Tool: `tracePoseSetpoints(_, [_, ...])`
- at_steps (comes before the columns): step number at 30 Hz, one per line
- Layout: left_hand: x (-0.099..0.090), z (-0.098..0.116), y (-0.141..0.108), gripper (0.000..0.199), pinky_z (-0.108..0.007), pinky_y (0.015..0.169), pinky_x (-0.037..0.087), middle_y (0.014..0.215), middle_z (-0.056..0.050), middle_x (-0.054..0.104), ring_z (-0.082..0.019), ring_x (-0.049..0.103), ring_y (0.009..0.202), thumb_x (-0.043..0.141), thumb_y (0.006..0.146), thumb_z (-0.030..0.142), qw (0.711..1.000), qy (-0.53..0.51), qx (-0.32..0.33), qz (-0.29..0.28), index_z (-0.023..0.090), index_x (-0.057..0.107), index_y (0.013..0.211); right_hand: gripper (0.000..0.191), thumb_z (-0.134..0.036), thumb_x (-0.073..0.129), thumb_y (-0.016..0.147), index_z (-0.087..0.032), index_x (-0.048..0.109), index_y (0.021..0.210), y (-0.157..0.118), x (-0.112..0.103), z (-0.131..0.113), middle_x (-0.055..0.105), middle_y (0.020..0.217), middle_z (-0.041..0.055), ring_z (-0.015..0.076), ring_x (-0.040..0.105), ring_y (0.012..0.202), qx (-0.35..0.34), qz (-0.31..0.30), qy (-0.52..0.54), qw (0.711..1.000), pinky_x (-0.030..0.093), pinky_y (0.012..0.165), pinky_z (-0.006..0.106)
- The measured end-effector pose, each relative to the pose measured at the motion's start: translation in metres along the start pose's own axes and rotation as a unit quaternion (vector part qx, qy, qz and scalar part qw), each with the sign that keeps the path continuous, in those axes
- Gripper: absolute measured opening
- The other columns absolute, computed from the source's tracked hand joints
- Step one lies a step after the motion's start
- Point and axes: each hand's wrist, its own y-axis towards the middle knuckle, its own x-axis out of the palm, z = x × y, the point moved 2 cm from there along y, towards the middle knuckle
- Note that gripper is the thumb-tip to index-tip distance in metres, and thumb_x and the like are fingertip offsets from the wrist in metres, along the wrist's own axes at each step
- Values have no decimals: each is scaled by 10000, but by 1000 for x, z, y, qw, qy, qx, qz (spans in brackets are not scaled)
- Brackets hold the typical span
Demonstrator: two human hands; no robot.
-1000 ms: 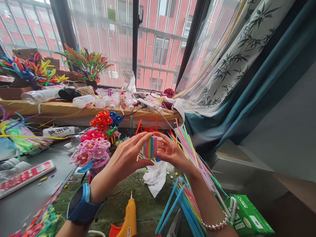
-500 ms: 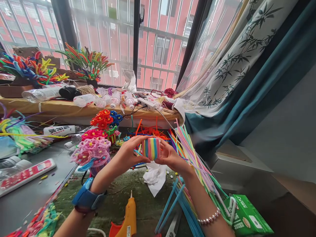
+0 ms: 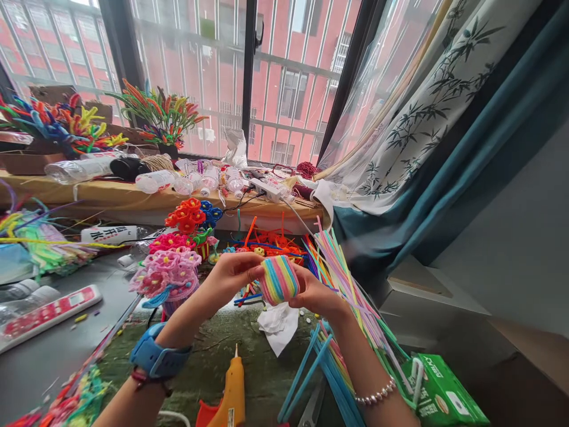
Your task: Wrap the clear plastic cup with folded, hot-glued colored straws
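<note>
Between my two hands, above the table's middle, is a small round pot covered in pastel striped pipe cleaners [image 3: 280, 280]. My left hand [image 3: 235, 274] grips its left side, thumb on the near face. My right hand [image 3: 313, 289] holds the right side, with its fingers partly hidden behind the pot. The pot is tilted, its striped side toward me. Below it lies a crumpled white tissue [image 3: 279, 327]. Nearer to me is a yellow hot glue gun [image 3: 233, 385]. Left of my left hand stands a pot of pink pipe-cleaner flowers [image 3: 169, 276].
Bundles of pastel pipe cleaners [image 3: 344, 267] and blue pipe cleaners [image 3: 333, 373] lie at the right, near scissors [image 3: 312, 406] and a green box [image 3: 447, 391]. A red-and-white power strip [image 3: 48, 317] is at the left. Plastic bottles [image 3: 155, 181] line the windowsill.
The striped pot has come slightly lower and is turned, so its stripes now slant and more of its side shows. Both hands keep hold, and the left wrist has rotated.
</note>
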Motion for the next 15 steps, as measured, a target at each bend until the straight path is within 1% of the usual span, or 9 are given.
tracePoseSetpoints(2, [-3, 1, 0, 290, -234, 605, 475, 741, -43, 661, -156, 570, 693, 627, 825, 389, 1000, 12, -10, 2, 111, 709, 820, 882, -280, 927, 541, -266, 527, 1326, -1, -3, -1, 559, 1303, 74, 207, 604, 1089, 17, -27, -24, 999, 506, 888, 284])
tracePoseSetpoints(4, [-6, 5, -3, 285, -237, 612, 463, 724, -42, 654, -160, 562, 692, 612, 818, 379, 998, 52, -20, -13, 111, 703, 791, 928, -265, 907, 583, -298, 451, 1390, -3, -7, -4, 516, 1344, 84, 209, 619, 1078, 41, -41, -65, 996, 507, 918, 326])
tracePoseSetpoints(5, [-8, 8, -5, 278, -242, 624, 459, 724, -45, 660, -166, 566, 700, 605, 814, 371, 996, 80, -27, -28, 113, 704, 785, 921, -282, 891, 610, -300, 430, 1406, -4, -9, -7, 501, 1353, 94, 207, 633, 1055, 56, -37, -91, 994, 512, 920, 346])
tracePoseSetpoints(7, [-11, 14, -12, 257, -247, 648, 448, 732, -47, 680, -174, 576, 715, 591, 811, 347, 986, 146, -46, -64, 121, 711, 786, 827, -315, 847, 675, -281, 444, 1396, -10, -14, -17, 514, 1335, 106, 190, 661, 987, 67, -3, -157, 985, 523, 915, 364])
tracePoseSetpoints(9, [-12, 18, -21, 219, -238, 644, 425, 721, -37, 690, -166, 573, 698, 569, 808, 293, 971, 215, -62, -84, 134, 716, 781, 704, -295, 804, 724, -256, 501, 1358, -21, -17, -32, 545, 1310, 104, 185, 665, 970, 69, 29, -252, 965, 527, 919, 366])
tracePoseSetpoints(11, [-13, 16, -30, 192, -228, 618, 392, 695, -27, 689, -151, 561, 659, 543, 793, 215, 951, 290, -66, -88, 146, 718, 754, 598, -285, 762, 759, -250, 555, 1318, -35, -15, -51, 573, 1308, 94, 200, 656, 999, 68, 41, -347, 934, 524, 932, 371])
tracePoseSetpoints(12, [-12, 14, -34, 193, -226, 606, 378, 691, -26, 690, -145, 558, 644, 532, 783, 180, 938, 329, -64, -90, 151, 719, 743, 544, -298, 732, 785, -249, 575, 1304, -44, -13, -60, 577, 1319, 92, 209, 653, 1006, 71, 45, -385, 919, 533, 914, 369])
tracePoseSetpoints(14, [-11, 8, -40, 206, -227, 593, 357, 690, -29, 693, -142, 561, 628, 518, 767, 130, 914, 391, -61, -93, 159, 719, 730, 510, -329, 687, 824, -251, 572, 1315, -61, -7, -76, 620, 1269, 88, 217, 662, 994, 92, 58, -431, 896, 549, 867, 350])
tracePoseSetpoints(15, [-10, 4, -42, 212, -230, 591, 350, 684, -33, 693, -144, 565, 626, 515, 760, 114, 907, 407, -60, -95, 162, 718, 722, 484, -346, 669, 838, -249, 584, 1304, -71, -3, -82, 639, 1246, 86, 217, 664, 989, 98, 62, -446, 888, 551, 856, 341])
